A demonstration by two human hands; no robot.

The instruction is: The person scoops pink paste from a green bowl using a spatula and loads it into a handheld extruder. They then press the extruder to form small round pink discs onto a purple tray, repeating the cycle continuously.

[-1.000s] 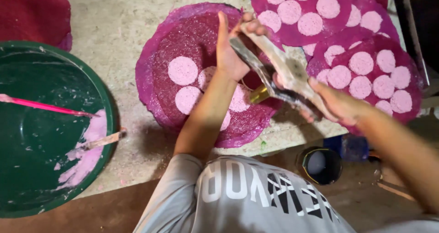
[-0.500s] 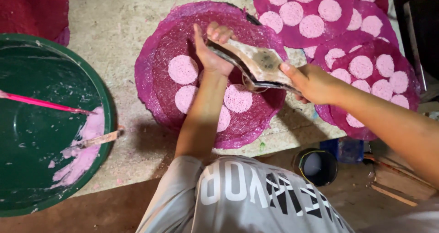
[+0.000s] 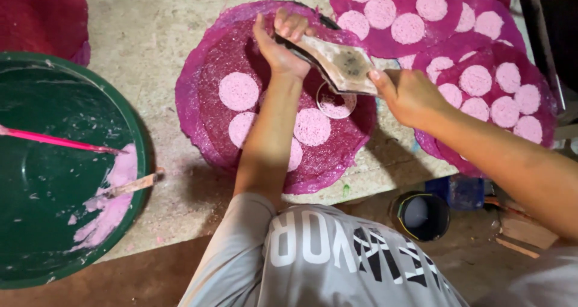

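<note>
Holding a flat, stained scraper [image 3: 338, 63] over the near magenta disc [image 3: 208, 111], at its 2 o'clock edge. Left hand [image 3: 280, 42] curled round the scraper's far end, fingers closed on it; right hand [image 3: 408, 93] pinching the near end between thumb and fingers. Under the blade, a ring mould [image 3: 335, 102] on the disc with pink paste inside, apparently being levelled. Four pale pink rounds [image 3: 239, 91] already laid on this disc, partly hidden by the left forearm; upper rim area at 11 o'clock bare, so judged roughly half filled. Beyond at 1 to 3 o'clock, overlapping finished discs [image 3: 481, 78] covered in rounds. At 9 o'clock, green basin [image 3: 139, 138] with pink paste [image 3: 105, 210], a pink stick [image 3: 54, 139] and a spatula [image 3: 129, 185]. At 5 o'clock, below the table edge, a dark cup [image 3: 420, 215]. Forearm lying across the disc, blocking its centre.
</note>
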